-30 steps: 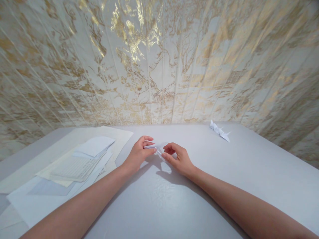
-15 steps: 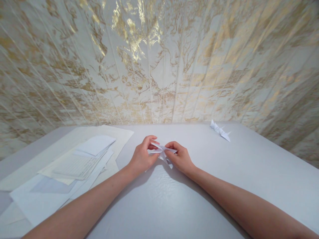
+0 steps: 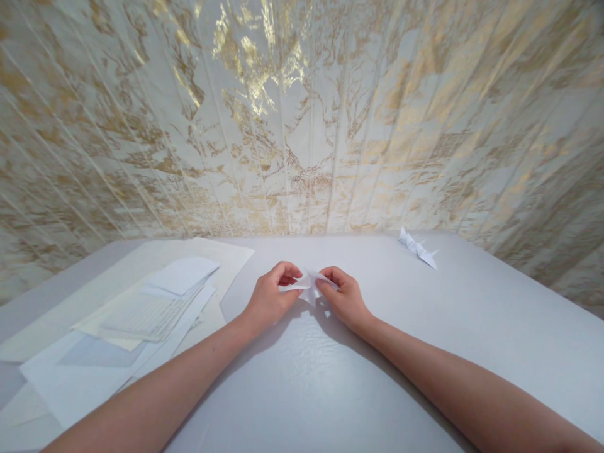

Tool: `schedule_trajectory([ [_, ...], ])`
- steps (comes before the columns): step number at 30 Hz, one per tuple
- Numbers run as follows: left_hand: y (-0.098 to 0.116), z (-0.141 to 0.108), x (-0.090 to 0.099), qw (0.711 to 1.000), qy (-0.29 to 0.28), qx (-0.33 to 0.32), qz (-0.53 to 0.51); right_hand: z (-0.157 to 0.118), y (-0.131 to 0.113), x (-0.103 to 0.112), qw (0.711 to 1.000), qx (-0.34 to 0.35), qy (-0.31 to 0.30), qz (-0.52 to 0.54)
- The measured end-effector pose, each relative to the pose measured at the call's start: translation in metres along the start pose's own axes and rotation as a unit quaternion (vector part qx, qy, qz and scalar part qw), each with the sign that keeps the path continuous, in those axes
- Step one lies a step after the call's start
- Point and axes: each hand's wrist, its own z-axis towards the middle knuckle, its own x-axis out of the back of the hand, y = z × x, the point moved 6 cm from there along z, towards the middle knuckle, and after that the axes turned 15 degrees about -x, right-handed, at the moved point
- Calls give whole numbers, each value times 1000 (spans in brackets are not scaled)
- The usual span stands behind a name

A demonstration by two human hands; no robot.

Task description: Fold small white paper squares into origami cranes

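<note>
Gold-patterned covering (image 3: 302,145) rises behind a pale, glossy bench (image 3: 302,390). Near the middle of the bench, a small piece of white paper (image 3: 309,293) lies between the two hands: the left hand (image 3: 278,292) pinches its left side between thumb and fingers, and the right hand (image 3: 342,296) pinches its right side the same way. Whether its lower edge touches the bench I cannot tell.

As for progress, the paper seems partly shaped: it is bent into flaps that stand apart, not pressed flat, so its form looks unsettled. Toward the far right lie folded white paper shapes (image 3: 418,249), pointed and sharply creased, apparently finished; whether they are joined is unclear. On the left, a pile of loose sheets (image 3: 179,277), one bearing rows of marks, appears unfolded for the most part.
</note>
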Motion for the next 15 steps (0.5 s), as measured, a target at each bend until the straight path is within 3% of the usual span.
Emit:
schedule_trajectory([
  [9, -18, -3, -3, 971, 45, 165, -168, 3, 9, -2, 986, -110, -26, 123],
  [12, -17, -3, 0, 970, 62, 166, -166, 4, 11, -2, 982, -124, -27, 142],
  [15, -8, -1, -1, 985, 21, 118, -122, 4, 11, -4, 980, -127, -36, 146],
])
